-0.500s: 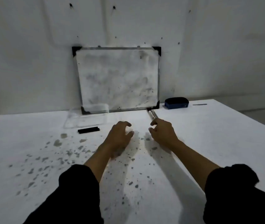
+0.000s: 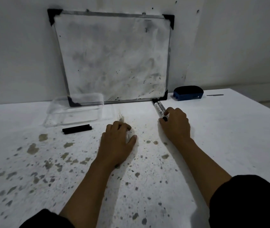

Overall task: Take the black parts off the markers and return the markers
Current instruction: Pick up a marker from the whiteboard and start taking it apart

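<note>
Two white markers (image 2: pixel 159 108) lie side by side on the white table (image 2: pixel 229 129), their far ends by the whiteboard's lower right corner. My right hand (image 2: pixel 176 124) has its fingers closed around the markers' near ends, where a black tip shows. My left hand (image 2: pixel 118 139) rests on the table to the left, fingers curled, holding nothing that I can see. Two black parts (image 2: pixel 77 129) lie together on the table further left, in front of a clear plastic tray (image 2: pixel 76 111).
A smudged whiteboard (image 2: pixel 112 58) leans against the wall at the table's back. A blue eraser (image 2: pixel 188 93) sits to its right, with a thin dark strip (image 2: pixel 214 95) beyond it. Grey stains cover the table's near left part.
The view has moved closer to the table. My right hand has closed more tightly on the markers' near ends. My left hand stays in place.
</note>
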